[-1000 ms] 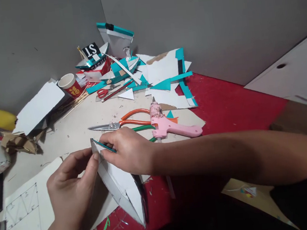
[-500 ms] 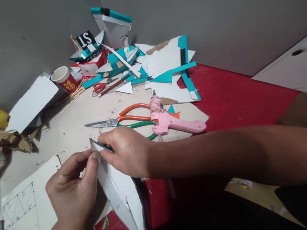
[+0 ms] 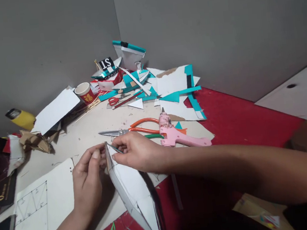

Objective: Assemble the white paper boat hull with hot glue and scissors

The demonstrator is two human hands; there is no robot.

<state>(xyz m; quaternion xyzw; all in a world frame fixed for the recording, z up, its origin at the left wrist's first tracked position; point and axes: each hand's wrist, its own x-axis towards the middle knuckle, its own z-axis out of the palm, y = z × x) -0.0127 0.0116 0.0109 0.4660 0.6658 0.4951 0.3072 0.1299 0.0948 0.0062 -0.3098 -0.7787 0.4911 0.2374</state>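
A white cardboard boat hull [image 3: 130,179], long and pointed, lies tilted in front of me with its inside facing up and dark outer sides. My right hand [image 3: 138,151] pinches the hull's right wall near the far tip, thumb inside and fingers outside. At the left of that tip, the fingers of my left hand [image 3: 88,176] are closed against the wall; the thumb has its nail up, and part of the grip is hidden. Just beyond my right hand lie orange-handled shears [image 3: 119,132] and a pink hot glue gun [image 3: 169,133].
Further back are small model boats [image 3: 132,81], teal and white cardboard scraps [image 3: 172,85], red scissors [image 3: 113,101] and a red paper cup [image 3: 85,93]. At left lie a drawn sheet [image 3: 56,183], crumpled brown cardboard [image 3: 35,140] and a yellow object [image 3: 22,117].
The view has shifted, so the table things appear lower and further right. My left thumb has drawn back slightly from the hull's tip; my right hand keeps its pinch.
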